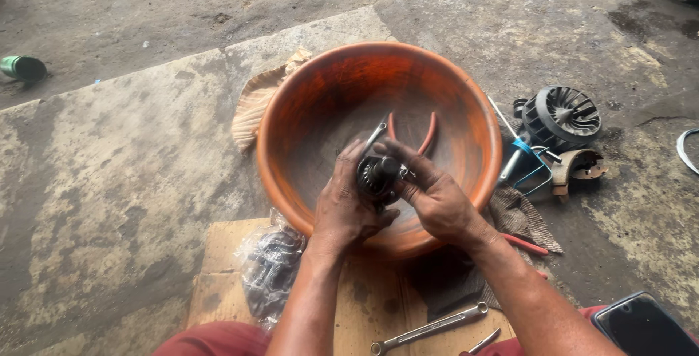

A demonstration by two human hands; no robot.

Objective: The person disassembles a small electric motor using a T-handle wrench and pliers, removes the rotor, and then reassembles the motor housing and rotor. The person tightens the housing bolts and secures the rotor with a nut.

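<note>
Both my hands meet over a big orange plastic basin [306, 94] on the concrete floor. My left hand [344, 207] cups a dark round metal part [378, 175] with a toothed middle. My right hand [429, 192] grips the same part from the right, thumb and fingers on its top. Inside the basin lie pliers with red handles [429, 132] and a metal wrench [374, 137], partly hidden behind my hands.
A black finned wheel [562, 114], a brake shoe [579, 167] and a blue wire piece [526, 167] lie right of the basin. A spanner [429, 327], a plastic bag [271, 265], cardboard [222, 254], a rag [518, 214] and a phone [644, 327] are near me. A green can [23, 68] lies far left.
</note>
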